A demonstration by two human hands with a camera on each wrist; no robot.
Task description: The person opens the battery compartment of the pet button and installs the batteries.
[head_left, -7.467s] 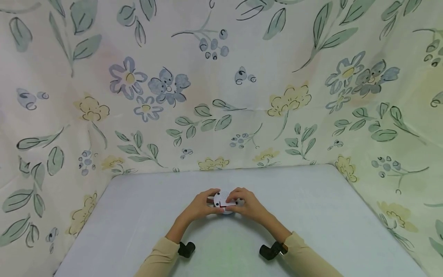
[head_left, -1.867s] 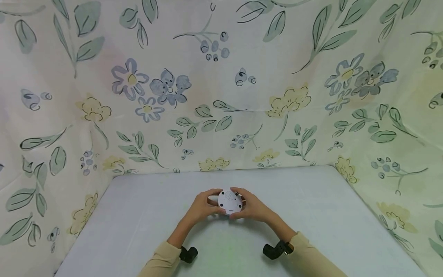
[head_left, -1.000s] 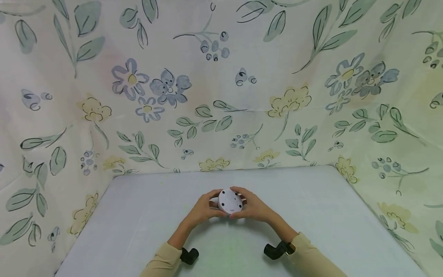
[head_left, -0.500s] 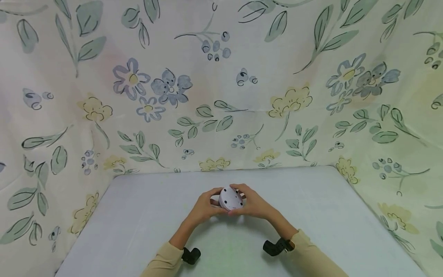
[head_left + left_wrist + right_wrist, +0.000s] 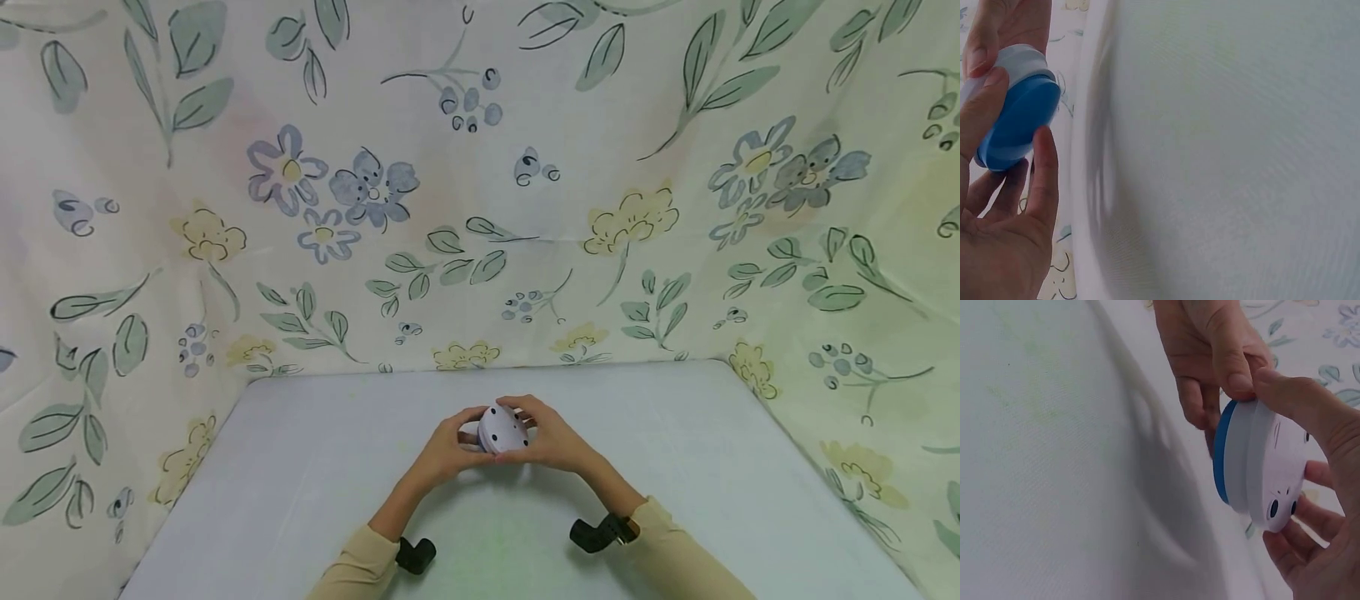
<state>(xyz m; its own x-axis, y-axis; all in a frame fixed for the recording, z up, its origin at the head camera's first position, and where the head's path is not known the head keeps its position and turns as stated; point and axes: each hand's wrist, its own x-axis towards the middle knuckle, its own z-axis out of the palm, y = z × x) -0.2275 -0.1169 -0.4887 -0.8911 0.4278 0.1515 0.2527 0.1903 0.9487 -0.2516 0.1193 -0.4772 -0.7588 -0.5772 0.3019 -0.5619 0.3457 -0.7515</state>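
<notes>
A small round device is held between both hands above the table. One face is white with dark round feet or screw holes; the opposite side is a blue disc, set in a white body. My left hand grips its left edge, with the thumb on the near rim and the fingers round the far side. My right hand grips the right edge in the same way. Both thumb tips meet at the near rim in the right wrist view. The device stands tilted, its white face turned toward the right palm.
A white cloth-covered table lies under the hands. Behind and beside it hangs a floral curtain. Black wrist cameras are strapped to both wrists.
Earlier, my right fingers worked on the white face, where a dark and red slit showed. Since then both hands have taken the rims, and the device has risen slightly and tilted to the right.
</notes>
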